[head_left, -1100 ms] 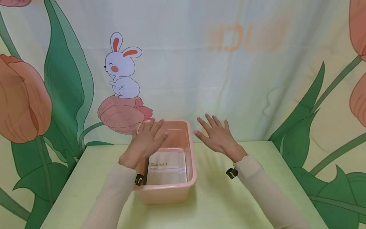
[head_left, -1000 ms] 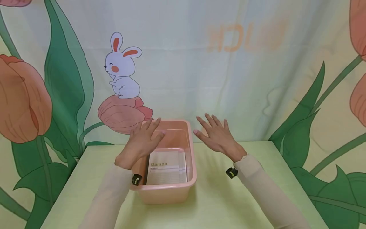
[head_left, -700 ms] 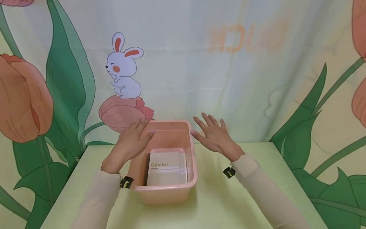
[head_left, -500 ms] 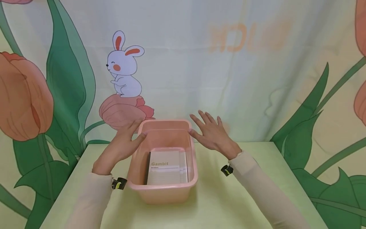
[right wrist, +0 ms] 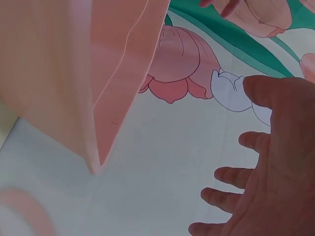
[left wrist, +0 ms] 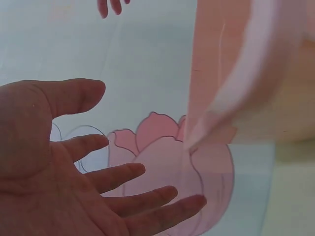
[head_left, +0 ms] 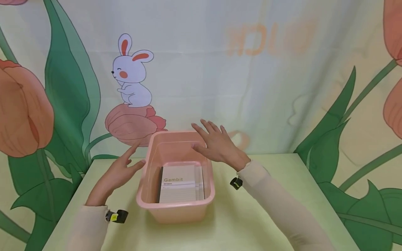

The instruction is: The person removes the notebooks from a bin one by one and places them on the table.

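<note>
A pink plastic bin [head_left: 176,212] stands on the table, its long side pointing away from me. Inside lies a notebook [head_left: 179,184] with a pale cover reading "Gambit" and a dark spine; another pale edge shows along its right side. My left hand [head_left: 117,172] hovers beside the bin's left rim, fingers spread and holding nothing. Over the far right corner of the bin is my right hand [head_left: 218,144], its fingers extended and apart. Both wrist views show a gap between palm and bin: the left hand [left wrist: 93,172] and the right hand [right wrist: 275,162] are bare.
The pale green table [head_left: 263,209] extends to both sides of the bin. Behind it hangs a curtain [head_left: 194,69] printed with tulips and a white rabbit. A black band with a small device [head_left: 117,216] sits at the left wrist, another band [head_left: 236,183] at the right.
My left hand has moved left and down, from above the bin to outside its left rim. My right hand has shifted left, over the bin's far right corner. Bin and notebook stay put.
</note>
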The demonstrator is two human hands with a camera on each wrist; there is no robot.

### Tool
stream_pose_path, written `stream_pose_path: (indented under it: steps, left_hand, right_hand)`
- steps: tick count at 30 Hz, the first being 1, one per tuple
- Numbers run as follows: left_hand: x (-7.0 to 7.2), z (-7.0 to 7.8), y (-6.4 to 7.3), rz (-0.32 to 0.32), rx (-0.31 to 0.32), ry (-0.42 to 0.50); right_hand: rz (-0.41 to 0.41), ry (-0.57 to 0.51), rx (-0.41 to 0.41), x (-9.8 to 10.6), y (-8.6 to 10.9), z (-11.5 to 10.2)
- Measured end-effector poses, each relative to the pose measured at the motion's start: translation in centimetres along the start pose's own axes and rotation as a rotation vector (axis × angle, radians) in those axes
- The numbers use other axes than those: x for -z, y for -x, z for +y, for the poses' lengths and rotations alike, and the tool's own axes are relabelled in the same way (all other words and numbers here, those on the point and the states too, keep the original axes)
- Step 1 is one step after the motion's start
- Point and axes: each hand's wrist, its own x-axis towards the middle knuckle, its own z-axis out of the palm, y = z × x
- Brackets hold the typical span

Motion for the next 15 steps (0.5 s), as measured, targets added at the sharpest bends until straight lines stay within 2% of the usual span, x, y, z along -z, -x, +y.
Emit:
stream_pose_path:
  steps: [4,7,15]
  left_hand:
    - [-0.7,-1.6,0.2,-0.045,0.044,0.138]
    - [-1.5,-2.6,0.5,-0.055,0.065,0.240]
    - [-3.2,-4.8,1.1,-0.052,0.096,0.396]
  right_hand:
    - [-0.010,0.015,0.024,-0.1,-0.8,-0.9]
    - [-0.017,0.025,0.037,-0.1,-1.8,-1.7]
    - [-0.103,-0.004,0.044,-0.6,-4.1,-4.0]
